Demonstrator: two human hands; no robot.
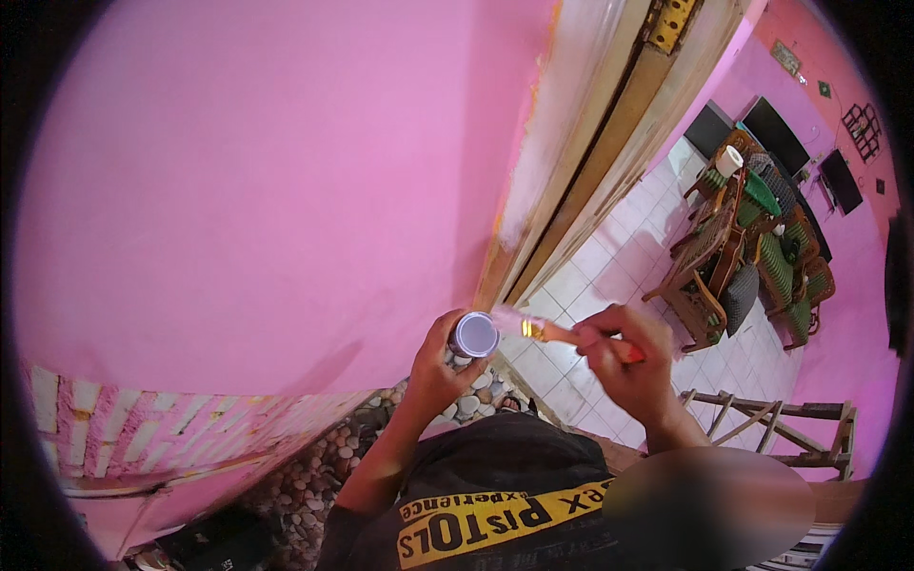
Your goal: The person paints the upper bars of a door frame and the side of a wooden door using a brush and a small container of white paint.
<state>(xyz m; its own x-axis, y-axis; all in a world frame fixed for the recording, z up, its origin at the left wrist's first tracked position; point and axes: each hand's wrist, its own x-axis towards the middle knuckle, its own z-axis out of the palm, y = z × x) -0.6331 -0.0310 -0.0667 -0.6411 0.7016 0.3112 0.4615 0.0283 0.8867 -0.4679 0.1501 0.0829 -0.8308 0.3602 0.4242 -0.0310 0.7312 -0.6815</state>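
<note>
My left hand (437,365) is wrapped round a small round paint can (476,335), whose pale lilac top faces up. In my right hand (636,360) is a paintbrush (560,334) with an orange handle and a gold-coloured metal band. Its bristles point left and lie just right of the can's rim; whether they touch it I cannot tell. Beyond the can rises a wooden door frame (562,186), partly coated in whitish paint, along the edge of a pink wall (267,200).
Rounded stones (309,476) cover the ground below me. Through the doorway are a white tiled floor (595,271) and wooden chairs (705,285) with a guitar (727,255) among them. A wooden ladder-like frame (809,433) stands at the lower right. Brick-patterned wall (143,428) is at left.
</note>
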